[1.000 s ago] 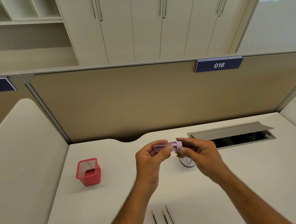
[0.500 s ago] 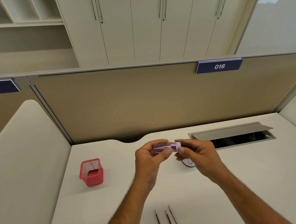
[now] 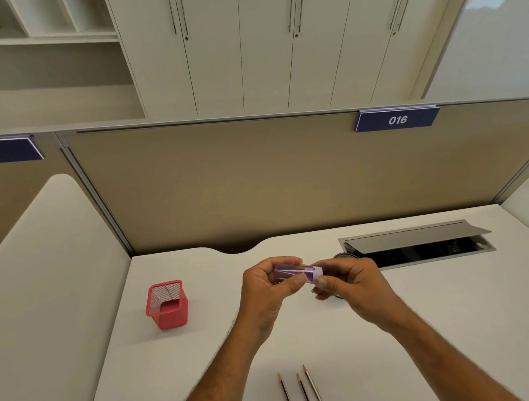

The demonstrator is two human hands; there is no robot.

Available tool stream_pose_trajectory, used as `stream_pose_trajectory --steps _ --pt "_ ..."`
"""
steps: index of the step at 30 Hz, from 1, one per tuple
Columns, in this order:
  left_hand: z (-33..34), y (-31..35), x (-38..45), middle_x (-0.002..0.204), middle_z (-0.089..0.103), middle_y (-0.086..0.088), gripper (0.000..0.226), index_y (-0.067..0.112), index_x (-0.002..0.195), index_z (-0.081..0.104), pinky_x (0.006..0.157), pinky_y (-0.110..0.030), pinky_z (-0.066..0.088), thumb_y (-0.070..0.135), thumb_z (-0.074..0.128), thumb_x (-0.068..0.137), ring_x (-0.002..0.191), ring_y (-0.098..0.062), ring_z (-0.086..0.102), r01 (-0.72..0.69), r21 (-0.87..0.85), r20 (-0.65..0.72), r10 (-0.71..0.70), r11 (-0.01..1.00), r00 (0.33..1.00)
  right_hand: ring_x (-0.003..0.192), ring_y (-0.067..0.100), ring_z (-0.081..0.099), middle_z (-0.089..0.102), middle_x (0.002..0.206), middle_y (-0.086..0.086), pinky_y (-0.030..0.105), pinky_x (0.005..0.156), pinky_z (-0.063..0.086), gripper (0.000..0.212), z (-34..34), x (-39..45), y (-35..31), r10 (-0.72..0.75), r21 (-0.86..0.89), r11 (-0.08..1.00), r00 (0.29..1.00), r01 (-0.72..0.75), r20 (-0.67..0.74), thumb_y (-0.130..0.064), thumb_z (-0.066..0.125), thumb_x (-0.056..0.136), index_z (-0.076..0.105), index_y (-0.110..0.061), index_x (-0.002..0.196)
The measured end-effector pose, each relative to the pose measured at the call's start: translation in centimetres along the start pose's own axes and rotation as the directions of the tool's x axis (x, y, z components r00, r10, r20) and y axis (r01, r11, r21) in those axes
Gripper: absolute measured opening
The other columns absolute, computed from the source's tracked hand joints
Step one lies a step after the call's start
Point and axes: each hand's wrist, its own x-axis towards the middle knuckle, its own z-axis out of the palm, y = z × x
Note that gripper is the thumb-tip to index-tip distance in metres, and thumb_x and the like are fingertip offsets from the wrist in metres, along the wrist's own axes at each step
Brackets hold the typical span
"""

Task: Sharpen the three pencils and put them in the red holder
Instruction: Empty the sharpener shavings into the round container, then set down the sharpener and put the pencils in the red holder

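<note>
Both hands meet above the middle of the white desk, holding a small purple sharpener between them. The left hand wraps the translucent body: its fingers curl over the top and far side, and the thumb presses along the near side, so the grip is closed around it. The right hand pinches the paler cap end, thumb underneath and forefinger over the top, the other fingers curled loosely below. The sharpener lies roughly level, cap pointing right.

Three pencils lie side by side on the desk near the front edge, between the two forearms, points facing away from the person; neither hand touches them. The red holder, a mesh cup, stands upright on the left part of the desk, well apart from the hands; nothing shows inside it.

A dark round object is mostly hidden behind the right hand. Beyond it, a grey cable hatch in the desk stands open.
</note>
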Motion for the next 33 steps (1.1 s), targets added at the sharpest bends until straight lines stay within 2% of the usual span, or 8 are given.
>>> stream_pose_trajectory --steps 7,12,15,18,22,26,30,33 --pt "-0.4 -2.3 -0.6 0.093 0.078 -0.002 0.06 0.029 0.12 0.06 0.079 -0.026 0.058 0.015 0.086 0.067 0.089 -0.019 0.073 0.12 0.024 0.012 -0.12 0.992 0.993 0.063 0.015 0.072 0.077 0.075 -0.002 0.025 0.057 0.059 0.021 0.4 -0.8 2.8 0.092 -0.319 0.947 0.987 -0.045 0.133 -0.034 0.079 0.078 0.078 -0.019 0.091" --pt "-1.3 -7.3 -2.4 0.095 0.075 0.011 0.046 0.039 0.116 0.057 0.07 -0.01 0.051 0.036 0.079 0.075 0.091 -0.007 0.069 0.164 0.261 -0.171 -0.121 0.951 0.978 0.052 0.008 0.064 0.072 0.059 -0.007 0.03 0.055 0.053 0.031 2.7 -3.0 7.7 0.127 -0.54 0.823 0.984 -0.176 -0.128 -0.05 0.071 0.07 0.076 -0.02 0.071" --pt "-5.4 -11.0 -4.9 0.114 0.066 0.01 0.038 0.036 0.119 0.057 0.081 -0.016 0.047 0.051 0.064 0.084 0.108 -0.007 0.058 0.165 0.585 -0.252 -0.015 0.794 0.967 0.051 0.012 0.061 0.067 0.052 -0.003 0.03 0.052 0.049 0.039 2.8 -5.1 11.5 0.207 -0.631 0.693 0.935 -0.349 -0.289 -0.054 0.067 0.071 0.067 -0.016 0.061" --pt "-10.4 -14.3 -8.1 0.129 0.062 -0.002 0.072 0.021 0.128 0.056 0.098 -0.035 0.046 0.074 0.032 0.085 0.121 -0.02 0.054 0.14 0.855 -0.201 0.072 0.499 0.977 0.048 0.011 0.055 0.059 0.05 -0.004 0.026 0.049 0.044 0.04 2.2 -7.4 14.8 0.27 -0.704 0.527 0.879 -0.476 -0.392 -0.055 0.065 0.076 0.059 -0.018 0.06" --pt "-15.1 -17.0 -11.5 0.154 0.036 -0.005 0.103 0.016 0.145 0.039 0.115 -0.046 0.024 0.084 0.003 0.075 0.144 -0.025 0.028 0.207 0.959 -0.199 -0.058 0.196 0.978 0.049 0.01 0.057 0.059 0.052 -0.008 0.022 0.045 0.04 0.038 1.6 -9.6 17.4 0.339 -0.695 0.403 0.803 -0.595 -0.49 -0.055 0.06 0.078 0.057 -0.02 0.062" --pt "-16.4 -18.1 -13.9 0.157 0.023 -0.01 0.108 0.014 0.148 0.029 0.114 -0.057 0.017 0.086 0.003 0.072 0.145 -0.029 0.024 0.27 0.958 -0.253 -0.165 0.093 0.953 0.053 0.012 0.056 0.058 0.056 -0.009 0.023 0.047 0.036 0.036 1.7 -10.7 18.5 0.403 -0.681 0.327 0.749 -0.655 -0.527 -0.053 0.059 0.077 0.054 -0.021 0.064" --pt "-16.6 -19.5 -15.2 0.16 -0.002 -0.004 0.118 0.016 0.149 0.001 0.117 -0.059 0.001 0.091 -0.013 0.059 0.149 -0.024 0.001 0.35 0.934 -0.331 -0.197 0.07 0.923 0.053 0.012 0.057 0.059 0.057 -0.007 0.023 0.047 0.038 0.036 2.4 -11.4 18.9 0.453 -0.649 0.31 0.708 -0.695 -0.542 -0.052 0.061 0.077 0.053 -0.019 0.063" --pt "-16.7 -19.9 -15.5 0.16 -0.002 -0.003 0.114 0.016 0.15 0.003 0.116 -0.06 0.001 0.09 -0.01 0.064 0.148 -0.023 0.001 0.354 0.934 -0.341 -0.187 0.044 0.921 0.053 0.012 0.057 0.06 0.057 -0.007 0.024 0.046 0.037 0.037 2.9 -11.5 18.8 0.471 -0.604 0.332 0.682 -0.724 -0.559 -0.052 0.064 0.076 0.052 -0.019 0.062"
